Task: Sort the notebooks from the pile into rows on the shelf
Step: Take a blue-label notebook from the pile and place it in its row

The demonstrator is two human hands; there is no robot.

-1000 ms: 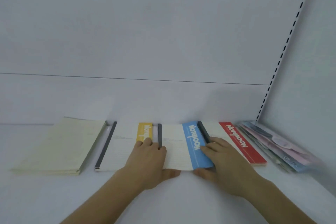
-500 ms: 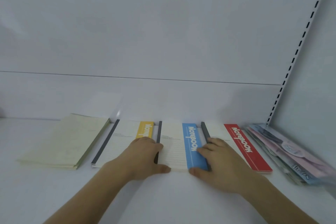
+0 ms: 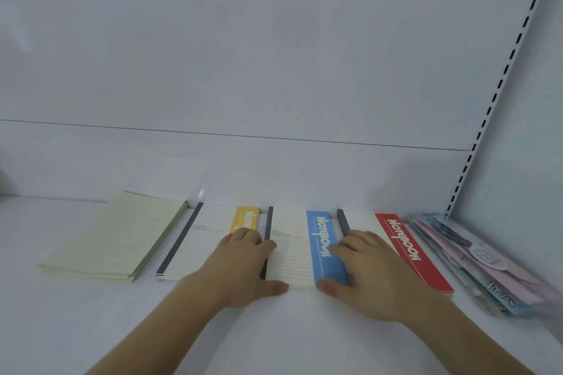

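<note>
Three white notebooks lie side by side on the shelf point(image 3: 304, 332): a yellow-band notebook point(image 3: 210, 240), a blue-band notebook point(image 3: 292, 253) and a red-band notebook point(image 3: 405, 246). My left hand point(image 3: 243, 268) rests on the blue-band notebook's dark spine, partly over the yellow-band one, with its thumb against the front edge. My right hand point(image 3: 368, 271) lies along the blue-band notebook's right side, covering part of the red-band one, thumb at the front corner. The pile of pastel notebooks point(image 3: 487, 265) sits at the far right.
A stack of pale yellow-green notebooks point(image 3: 115, 237) lies left of the row. The white back panel point(image 3: 274, 70) rises behind the notebooks. A slotted upright point(image 3: 499, 82) and side wall close in the right end beside the pile.
The blue-band notebook has shifted slightly and now lies straighter between its neighbours. Both hands stayed on it and slid a little toward its front edge.
</note>
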